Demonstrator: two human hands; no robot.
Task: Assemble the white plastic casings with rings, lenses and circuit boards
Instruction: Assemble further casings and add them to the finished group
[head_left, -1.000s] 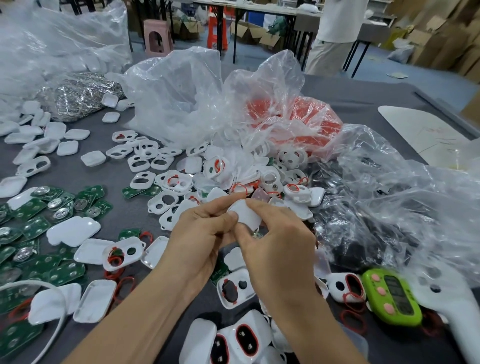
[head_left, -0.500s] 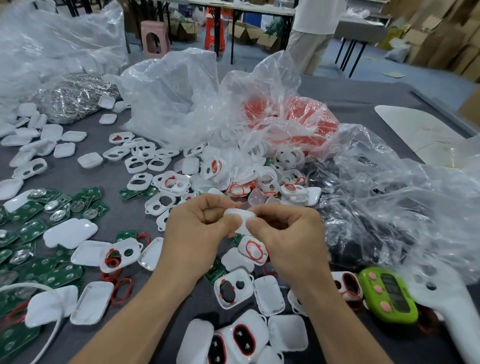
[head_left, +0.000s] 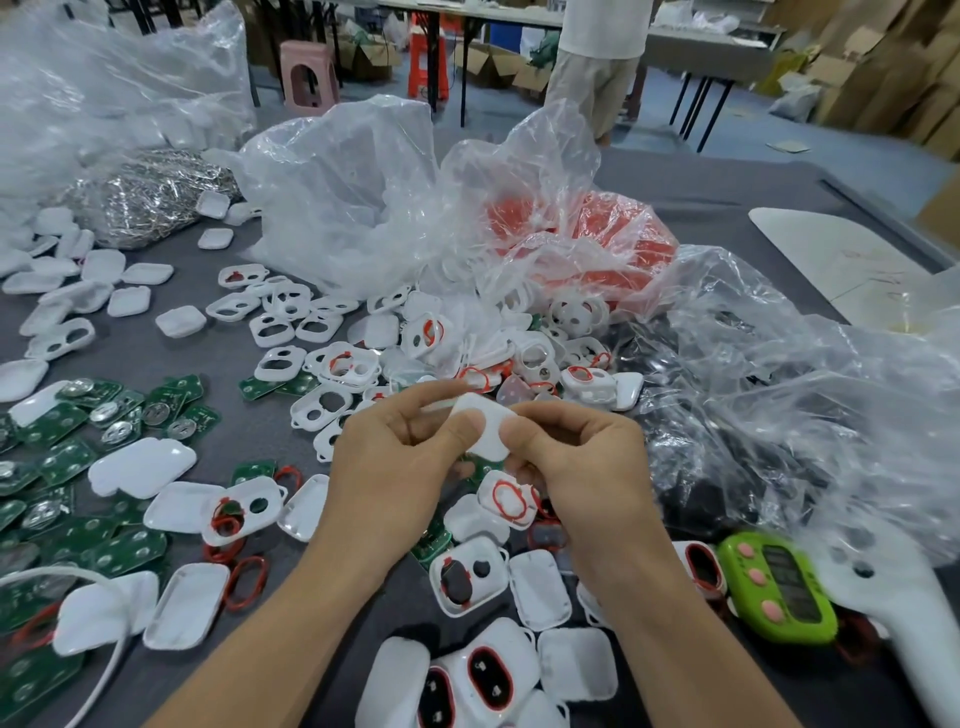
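We hold the white casing (head_left: 480, 427) above the cluttered grey table (head_left: 691, 192), our left hand (head_left: 397, 457) and right hand (head_left: 582, 457) each pinching it between thumb and curled fingers.

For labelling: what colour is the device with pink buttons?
The device is lime green; head view.

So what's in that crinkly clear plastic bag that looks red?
A red-orange pile shows through the crinkly clear plastic bag; wrinkled film hides what the pieces are.
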